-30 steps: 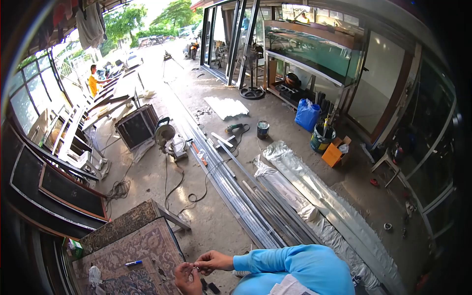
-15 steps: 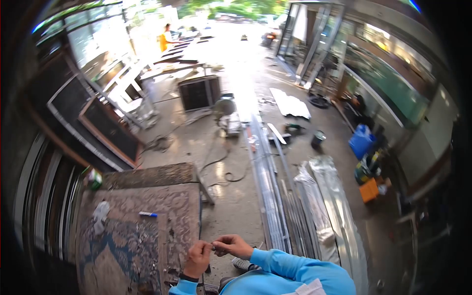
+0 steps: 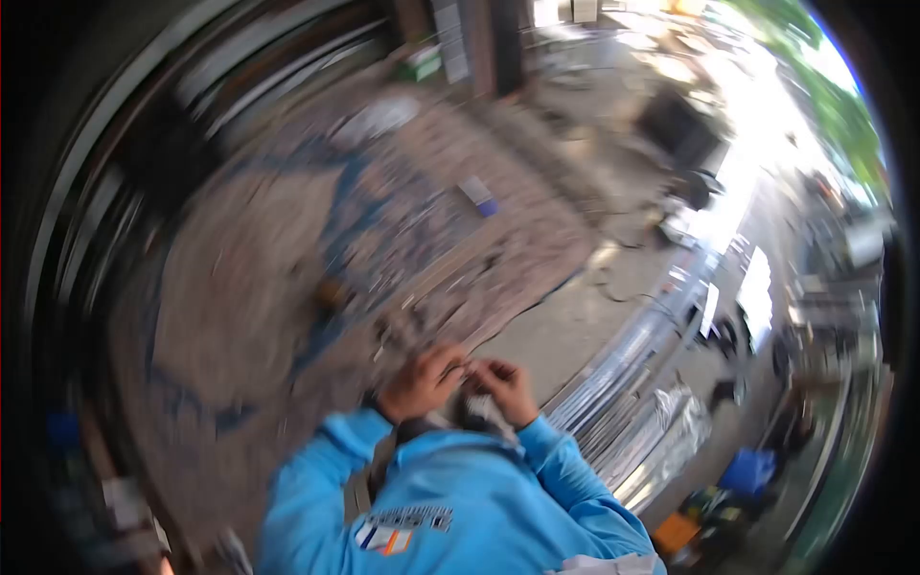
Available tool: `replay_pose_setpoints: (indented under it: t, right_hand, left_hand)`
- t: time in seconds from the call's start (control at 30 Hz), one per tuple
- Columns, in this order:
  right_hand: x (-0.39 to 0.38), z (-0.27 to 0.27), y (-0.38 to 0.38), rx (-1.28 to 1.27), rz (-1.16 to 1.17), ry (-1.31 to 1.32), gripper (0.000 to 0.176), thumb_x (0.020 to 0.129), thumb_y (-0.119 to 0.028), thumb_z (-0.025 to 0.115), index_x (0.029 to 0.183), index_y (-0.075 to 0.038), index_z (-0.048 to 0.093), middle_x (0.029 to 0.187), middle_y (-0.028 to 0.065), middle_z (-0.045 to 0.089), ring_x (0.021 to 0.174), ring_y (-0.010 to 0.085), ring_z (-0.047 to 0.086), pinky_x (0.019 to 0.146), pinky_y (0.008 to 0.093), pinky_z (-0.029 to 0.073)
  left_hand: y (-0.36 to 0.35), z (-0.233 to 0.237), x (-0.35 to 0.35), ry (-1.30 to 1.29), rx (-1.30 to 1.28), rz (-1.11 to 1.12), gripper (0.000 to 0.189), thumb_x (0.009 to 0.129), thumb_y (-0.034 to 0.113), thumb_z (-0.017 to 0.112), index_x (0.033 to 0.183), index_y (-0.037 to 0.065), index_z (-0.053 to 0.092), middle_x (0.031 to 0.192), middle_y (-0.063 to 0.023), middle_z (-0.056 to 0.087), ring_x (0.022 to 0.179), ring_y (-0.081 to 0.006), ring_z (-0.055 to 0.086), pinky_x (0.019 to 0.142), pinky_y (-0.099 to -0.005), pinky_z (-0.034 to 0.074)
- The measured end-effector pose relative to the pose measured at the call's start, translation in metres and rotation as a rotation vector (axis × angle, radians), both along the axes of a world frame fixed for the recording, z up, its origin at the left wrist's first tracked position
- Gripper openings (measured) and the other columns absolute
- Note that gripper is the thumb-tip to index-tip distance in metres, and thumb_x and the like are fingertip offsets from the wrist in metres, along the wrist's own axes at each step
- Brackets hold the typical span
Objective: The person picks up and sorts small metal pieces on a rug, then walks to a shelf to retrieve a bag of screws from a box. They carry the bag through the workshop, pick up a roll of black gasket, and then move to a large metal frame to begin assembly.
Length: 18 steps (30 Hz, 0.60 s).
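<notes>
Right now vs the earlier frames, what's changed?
Mainly the view: it has swung left, so the carpet-covered table fills more of it and the metal lengths sit farther right. Left hand and right hand are still close together by the table's edge; no grasp or release visible, blur hides what they pinch. Marker and crumpled plastic look unmoved on the carpet.

2 hands [image 3: 425, 383] [image 3: 505, 388], 1 rug [image 3: 240, 268], 1 marker [image 3: 477, 195], 1 orange box [image 3: 676, 533], 1 blue bag [image 3: 747, 471].
</notes>
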State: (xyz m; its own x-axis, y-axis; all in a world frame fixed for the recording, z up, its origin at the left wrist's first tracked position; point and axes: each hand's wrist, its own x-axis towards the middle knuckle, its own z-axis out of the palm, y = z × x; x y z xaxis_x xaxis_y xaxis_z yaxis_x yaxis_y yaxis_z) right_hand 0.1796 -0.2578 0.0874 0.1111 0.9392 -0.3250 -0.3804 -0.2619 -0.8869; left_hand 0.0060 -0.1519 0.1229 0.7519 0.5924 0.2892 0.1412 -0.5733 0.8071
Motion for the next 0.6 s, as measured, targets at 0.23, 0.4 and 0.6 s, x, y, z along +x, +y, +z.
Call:
replay_pose_setpoints:
  t: [0.23, 0.4, 0.6]
  right_hand:
    - [-0.139, -0.027, 0.052, -0.190, 0.455, 0.072, 0.021, 0.099, -0.019, 0.067, 0.103, 0.001, 0.071, 0.089, 0.0019, 0.070, 0.075, 0.0079, 0.063, 0.069, 0.0234, 0.052]
    - [-0.184, -0.100, 0.112, 0.144, 0.622, -0.524, 0.021, 0.093, -0.019, 0.072, 0.100, 0.000, 0.071, 0.082, 0.0077, 0.073, 0.073, 0.0186, 0.070, 0.066, 0.0314, 0.054]
    - [-0.259, -0.101, 0.156, 0.570, 0.764, -1.184, 0.038, 0.085, -0.021, 0.075, 0.120, -0.009, 0.065, 0.123, 0.0174, 0.061, 0.107, 0.0378, 0.063, 0.087, 0.0458, 0.054]
  left_hand:
    - [-0.049, -0.039, -0.171, -0.068, -0.228, 0.473, 0.032, 0.082, 0.001, 0.068, 0.111, 0.006, 0.055, 0.096, -0.0094, 0.058, 0.083, -0.0256, 0.061, 0.072, -0.0360, 0.050]
    - [-0.087, -0.129, -0.289, 0.234, -0.230, 1.082, 0.019, 0.087, 0.010, 0.067, 0.103, 0.006, 0.057, 0.090, -0.0130, 0.064, 0.082, -0.0310, 0.066, 0.070, -0.0406, 0.053]
    - [-0.115, -0.187, -0.411, 0.416, -0.149, 1.329, 0.019, 0.087, 0.006, 0.070, 0.104, 0.006, 0.061, 0.090, -0.0158, 0.066, 0.085, -0.0336, 0.067, 0.069, -0.0434, 0.054]
